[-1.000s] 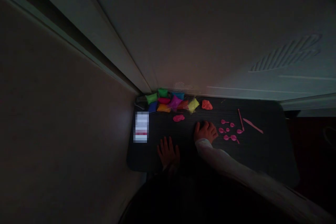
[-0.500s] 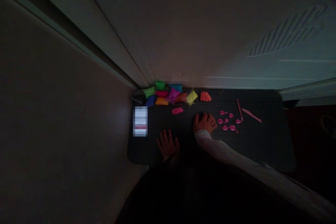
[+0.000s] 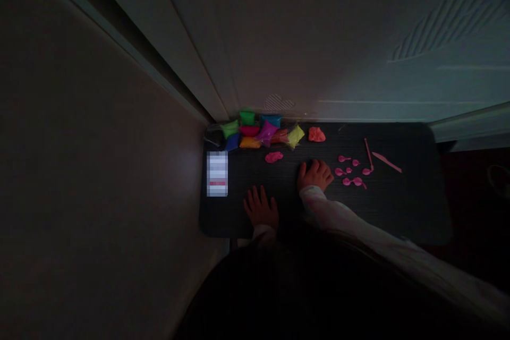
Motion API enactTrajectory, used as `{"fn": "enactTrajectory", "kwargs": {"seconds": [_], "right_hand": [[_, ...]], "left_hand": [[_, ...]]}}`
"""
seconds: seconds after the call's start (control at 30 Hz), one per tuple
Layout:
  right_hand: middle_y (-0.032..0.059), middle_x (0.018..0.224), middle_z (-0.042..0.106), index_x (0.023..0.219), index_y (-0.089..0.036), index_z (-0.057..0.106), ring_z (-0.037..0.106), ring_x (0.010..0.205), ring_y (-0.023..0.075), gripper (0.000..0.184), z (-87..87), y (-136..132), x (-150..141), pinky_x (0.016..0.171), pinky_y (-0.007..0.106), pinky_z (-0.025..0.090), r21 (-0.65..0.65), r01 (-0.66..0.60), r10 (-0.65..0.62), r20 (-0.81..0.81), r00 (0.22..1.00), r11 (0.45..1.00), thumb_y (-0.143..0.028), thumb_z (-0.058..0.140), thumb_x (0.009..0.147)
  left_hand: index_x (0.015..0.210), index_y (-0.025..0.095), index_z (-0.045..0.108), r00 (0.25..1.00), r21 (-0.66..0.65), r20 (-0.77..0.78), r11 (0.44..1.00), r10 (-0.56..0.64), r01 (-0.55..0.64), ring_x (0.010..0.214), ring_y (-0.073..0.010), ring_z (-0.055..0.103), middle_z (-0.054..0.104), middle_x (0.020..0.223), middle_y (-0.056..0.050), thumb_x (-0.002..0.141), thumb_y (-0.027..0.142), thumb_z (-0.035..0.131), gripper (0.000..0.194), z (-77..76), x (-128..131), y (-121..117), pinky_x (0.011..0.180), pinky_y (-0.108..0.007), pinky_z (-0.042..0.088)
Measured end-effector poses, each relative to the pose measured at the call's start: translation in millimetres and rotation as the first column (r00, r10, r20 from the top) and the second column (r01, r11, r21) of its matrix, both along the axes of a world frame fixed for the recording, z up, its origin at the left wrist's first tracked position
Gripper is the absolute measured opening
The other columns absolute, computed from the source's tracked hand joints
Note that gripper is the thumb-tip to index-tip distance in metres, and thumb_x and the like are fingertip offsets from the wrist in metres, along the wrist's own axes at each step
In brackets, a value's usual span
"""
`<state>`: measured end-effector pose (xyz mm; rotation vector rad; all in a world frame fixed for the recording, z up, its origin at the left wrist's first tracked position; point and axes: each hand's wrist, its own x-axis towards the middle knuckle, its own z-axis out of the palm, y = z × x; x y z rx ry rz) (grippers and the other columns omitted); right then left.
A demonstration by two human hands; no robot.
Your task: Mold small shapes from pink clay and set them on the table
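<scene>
My left hand lies palm down on the dark table, its fingers spread and nothing visible in them. My right hand rests palm down to the right of it, fingers slightly bent and thumb apart; whatever may be under the palm is hidden. Just right of that hand lie several small flat pink clay pieces, some with thin tails. Beyond them are a thin pink stick tool and a pink plastic clay knife. A pink clay lump sits beyond and between my hands.
Along the wall lie several clay packets in many colours, among them a purple packet and a yellow one. A crumpled orange-pink lump is beside them. A lit phone-like screen, blurred, lies at the left of the dark table.
My view has tilted, so the table and everything on it sit slightly higher and further right. More of my left wrist and cuff shows. Both hands keep nearly the same places on the table.
</scene>
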<state>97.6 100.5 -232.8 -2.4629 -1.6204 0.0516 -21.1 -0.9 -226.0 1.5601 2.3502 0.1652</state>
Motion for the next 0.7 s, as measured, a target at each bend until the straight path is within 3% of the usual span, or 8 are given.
{"fn": "enactTrajectory", "kwargs": {"seconds": [0.7], "right_hand": [[0.0194, 0.11, 0.049, 0.106, -0.01, 0.049, 0.038, 0.106, 0.0335, 0.039, 2.9, -0.3, 0.8, 0.084, 0.05, 0.024, -0.035, -0.008, 0.007, -0.018, 1.0, 0.999, -0.037, 0.04, 0.08]], "left_hand": [[0.122, 0.018, 0.046, 0.998, -0.016, -0.004, 0.997, 0.069, -0.069, 0.123, -0.0267, 0.035, 0.045, 0.13, -0.011, 0.079, 0.029, 0.042, 0.044, 3.4, 5.6, 1.9, 0.102, -0.05, 0.019]]}}
